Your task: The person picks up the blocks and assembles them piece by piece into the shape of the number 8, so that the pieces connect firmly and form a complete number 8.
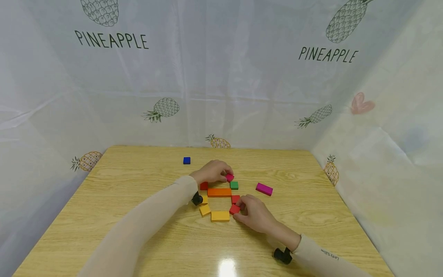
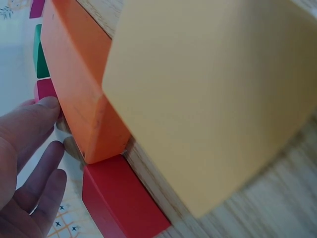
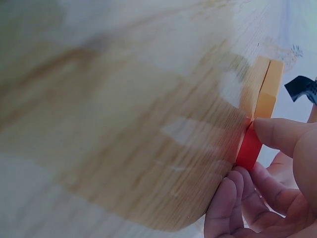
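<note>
My left hand [image 1: 214, 171] pinches a small pink block [image 1: 230, 177] between thumb and fingers, just behind a green block [image 1: 234, 185]. My right hand [image 1: 256, 212] pinches a red block [image 1: 234, 209] at the right side of a ring of blocks. In the right wrist view, the thumb lies at one end of that red block [image 3: 249, 148] and the fingertips at the other. An orange block [image 1: 219, 192] crosses the ring's middle, with another red block [image 1: 235, 199] by its right end. A yellow block [image 1: 220, 216] lies at the front.
A red-orange block [image 1: 204, 186] shows beside the left wrist. Two smaller yellow blocks, one angled [image 1: 205, 210], form the left side. Apart from the ring lie a magenta block [image 1: 264, 189] at right and a blue block [image 1: 187, 160] at the back of the wooden table [image 1: 138, 238].
</note>
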Motion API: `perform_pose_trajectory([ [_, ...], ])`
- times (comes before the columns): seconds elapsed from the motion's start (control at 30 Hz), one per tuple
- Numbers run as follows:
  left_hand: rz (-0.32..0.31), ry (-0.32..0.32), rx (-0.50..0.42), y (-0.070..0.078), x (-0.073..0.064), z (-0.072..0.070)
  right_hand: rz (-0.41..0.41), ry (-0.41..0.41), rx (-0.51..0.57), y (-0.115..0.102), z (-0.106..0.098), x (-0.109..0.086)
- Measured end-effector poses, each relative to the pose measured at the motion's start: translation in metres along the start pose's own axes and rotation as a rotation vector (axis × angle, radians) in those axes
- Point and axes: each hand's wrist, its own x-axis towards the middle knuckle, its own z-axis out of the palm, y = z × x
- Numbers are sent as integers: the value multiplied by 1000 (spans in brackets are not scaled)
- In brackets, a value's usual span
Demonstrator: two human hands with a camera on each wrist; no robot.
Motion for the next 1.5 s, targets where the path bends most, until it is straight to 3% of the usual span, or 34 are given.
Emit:
perform_pose_trajectory([
  [0.27, 11, -8, -20, -4, 1, -1, -4, 7, -6, 0, 0, 0],
  [0.43, -7, 23, -60, -11, -1, -2, -4, 7, -5, 0, 0, 0],
  [0.67, -85, 110, -83, -16, -18, -26, -4, 4, -15, 1, 2, 1],
  [0.87, -123, 196, 2, -43, -41, -48, -1, 7, -10, 0, 2, 1],
  [1.07, -214, 248, 13, -75, -69, -64, -8, 9, -5, 0, 2, 0],
  [1.27, -298, 258, -25, -100, -89, -67, -6, 6, -2, 1, 1, 0],
  [1.5, -316, 252, -64, -118, -98, -61, -12, 7, 5, 1, 2, 1],
])
